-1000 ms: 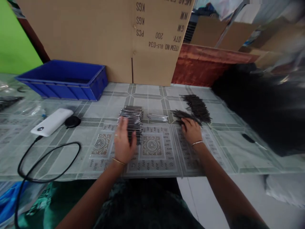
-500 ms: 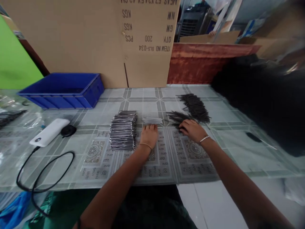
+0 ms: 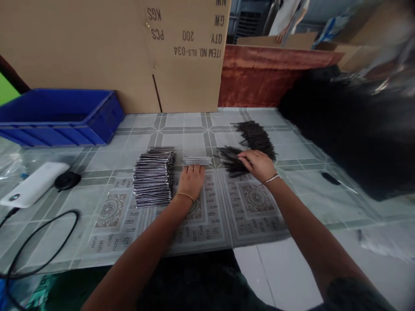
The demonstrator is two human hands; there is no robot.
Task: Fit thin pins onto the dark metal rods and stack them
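My left hand [image 3: 192, 180] rests at the near edge of a small bunch of thin silver rods [image 3: 197, 160], fingers together and curled down. Its fingertips are hidden, so what they hold cannot be seen. To its left lies a tall stack of dark, shiny metal rods [image 3: 153, 179] with bright ends. My right hand [image 3: 258, 164] is closed in a pinch over a loose spread of thin black sticks [image 3: 231, 159], thumb and forefinger on one of them. A second, denser pile of black sticks [image 3: 257, 137] lies just behind that hand.
A blue bin [image 3: 61, 129], a white power bank [image 3: 35, 183] with black cable, and a round black object [image 3: 67, 180] are on the left. A large cardboard sheet [image 3: 188, 86] stands behind. On the right are a bulky black heap [image 3: 350, 129] and a small black-handled tool [image 3: 330, 178]. A person's hand [image 3: 281, 36] shows beyond.
The view has turned slightly right and down, so everything sits further left. My right hand has shifted a little over the black sticks; my left hand stays by the silver rods.
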